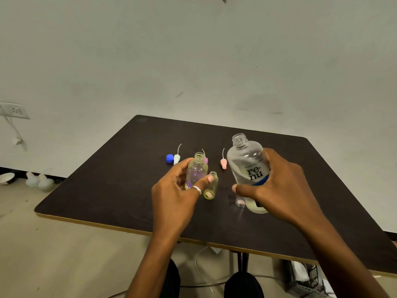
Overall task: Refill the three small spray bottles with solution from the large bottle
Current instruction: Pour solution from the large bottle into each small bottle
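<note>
Left hand (pixel 178 194) grasps small clear purple-flowered spray bottle (pixel 196 171), middle of dark wooden table (pixel 120 173); right hand (pixel 277 190) grips large clear uncapped bottle (pixel 247 164) just right. Risk — narrow neck, pour may overshoot; 1 small yellowish open bottle (pixel 211 187) between them could topple.

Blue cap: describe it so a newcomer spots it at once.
On the dark table, look beyond the left hand. The blue cap sits farthest left in the row there, beside the white spray head. It alone is blue and tubeless.

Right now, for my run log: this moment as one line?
left hand: grips small bottle | right hand: grips large bottle, cap off | pour: not yet
</note>
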Tool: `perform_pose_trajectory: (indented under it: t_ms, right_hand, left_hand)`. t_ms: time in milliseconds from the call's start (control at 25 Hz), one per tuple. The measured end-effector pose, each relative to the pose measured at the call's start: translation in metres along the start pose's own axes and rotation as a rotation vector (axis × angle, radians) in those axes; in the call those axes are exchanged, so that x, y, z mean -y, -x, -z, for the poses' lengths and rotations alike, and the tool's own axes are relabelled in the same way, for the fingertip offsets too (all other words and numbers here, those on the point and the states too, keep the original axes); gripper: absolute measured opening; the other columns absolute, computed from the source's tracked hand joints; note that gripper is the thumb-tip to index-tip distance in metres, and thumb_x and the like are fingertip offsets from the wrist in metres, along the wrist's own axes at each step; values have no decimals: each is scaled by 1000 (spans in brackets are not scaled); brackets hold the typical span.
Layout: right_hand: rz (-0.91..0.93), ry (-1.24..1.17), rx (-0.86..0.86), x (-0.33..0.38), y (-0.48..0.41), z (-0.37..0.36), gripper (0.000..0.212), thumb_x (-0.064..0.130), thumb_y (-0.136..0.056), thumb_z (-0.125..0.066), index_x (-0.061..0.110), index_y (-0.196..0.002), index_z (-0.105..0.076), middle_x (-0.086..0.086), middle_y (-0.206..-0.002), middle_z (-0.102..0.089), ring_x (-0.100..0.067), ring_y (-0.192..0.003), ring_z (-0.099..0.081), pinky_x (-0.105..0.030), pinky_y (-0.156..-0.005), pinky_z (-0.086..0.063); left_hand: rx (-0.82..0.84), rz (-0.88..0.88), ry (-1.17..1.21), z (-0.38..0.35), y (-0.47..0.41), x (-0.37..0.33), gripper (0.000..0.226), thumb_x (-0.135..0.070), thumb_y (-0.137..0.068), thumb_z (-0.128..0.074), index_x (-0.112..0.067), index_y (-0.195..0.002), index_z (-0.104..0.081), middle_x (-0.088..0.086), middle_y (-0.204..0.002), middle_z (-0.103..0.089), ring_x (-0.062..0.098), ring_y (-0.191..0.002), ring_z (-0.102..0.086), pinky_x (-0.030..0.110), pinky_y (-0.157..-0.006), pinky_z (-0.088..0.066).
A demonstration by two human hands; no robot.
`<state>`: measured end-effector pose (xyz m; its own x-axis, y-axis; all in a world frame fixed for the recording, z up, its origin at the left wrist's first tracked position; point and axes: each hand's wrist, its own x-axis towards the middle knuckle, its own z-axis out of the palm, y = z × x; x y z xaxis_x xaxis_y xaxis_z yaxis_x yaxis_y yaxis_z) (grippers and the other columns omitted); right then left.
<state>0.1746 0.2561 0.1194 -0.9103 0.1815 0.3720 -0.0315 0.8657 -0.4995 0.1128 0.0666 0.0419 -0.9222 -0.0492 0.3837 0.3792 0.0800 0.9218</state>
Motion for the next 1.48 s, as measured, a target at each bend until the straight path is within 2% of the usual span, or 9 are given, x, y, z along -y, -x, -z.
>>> perform_pose_trajectory:
  t_ms: [200,440,600,720,1040,1120,1240,1360,1480]
  right_hand:
    - [-59,-170,-58,-11,4,4,66,54,-54,-82,37,-112,-55,19,-92,-65,4,-79,-62,-11,-62,-44]
    - [-96,-239,-92,-22,8,8,62,52,-55,-84,37,-109,-56,17,-92,-66,7,-82,-62,-13,-65,-46]
    - [-111,-258,-120,-25,4,12,61,53,-53,-85,36,-106,-58,15,-92,-67,0,-82,-65,-20,-68,-51]
    - [-107,-275,-129,-27,4,16,60,55,-52,-82,40,-104,-57,17,-91,-67,6,-83,-63,-16,-66,-48]
    - [-114,-294,-129,-39,6,21,66,55,-52,-83,38,-110,-58,17,-96,-68,2,-85,-65,-22,-71,-53]
    - [-118,-300,-134,-39,7,22,67,55,-51,-83,38,-111,-58,17,-96,-68,2,-85,-65,-23,-72,-54]
    - [-117,-302,-130,-39,8,20,67,56,-51,-84,38,-110,-59,17,-95,-68,3,-85,-66,-22,-72,-54]
    - [-120,-308,-132,-39,8,18,65,55,-51,-85,38,-108,-59,19,-95,-68,4,-85,-65,-22,-71,-54]
    - [-114,-305,-126,-39,7,19,65,56,-51,-83,38,-109,-59,19,-94,-68,4,-85,-65,-23,-71,-54]
  left_hand:
    - [-47,84,-13,20,-19,29,38,-32,-72,-88,-49,-100,-68,-28,-99,-73,-6,-94,-68,19,-82,-55]
    - [-64,211,-98,28,-39,74,47,-30,-67,-91,-37,-109,-71,-20,-96,-75,-4,-90,-70,26,-85,-58]
    - [-34,228,-164,24,-45,92,53,-27,-66,-92,-30,-114,-70,-15,-98,-75,-3,-88,-71,22,-83,-59]
    - [0,219,-231,19,-47,100,57,-26,-67,-92,-23,-119,-69,-11,-104,-74,-2,-90,-69,13,-79,-54]
    - [1,219,-313,14,-46,108,62,-28,-68,-91,-23,-124,-64,-4,-117,-72,2,-97,-66,3,-71,-42]
    - [22,218,-339,14,-45,106,69,-30,-68,-91,-23,-130,-61,-3,-124,-69,7,-107,-65,5,-77,-43]
    - [-9,244,-411,15,-34,97,90,-40,-67,-90,-19,-144,-48,2,-144,-56,18,-130,-53,24,-101,-42]
    - [-207,-3,-424,9,-3,86,65,-41,-75,-83,-22,-132,-57,-1,-130,-62,12,-118,-58,23,-96,-45]
    - [-101,-171,-362,-14,12,77,50,-30,-80,-82,-20,-126,-64,-4,-120,-66,8,-108,-63,9,-89,-46]
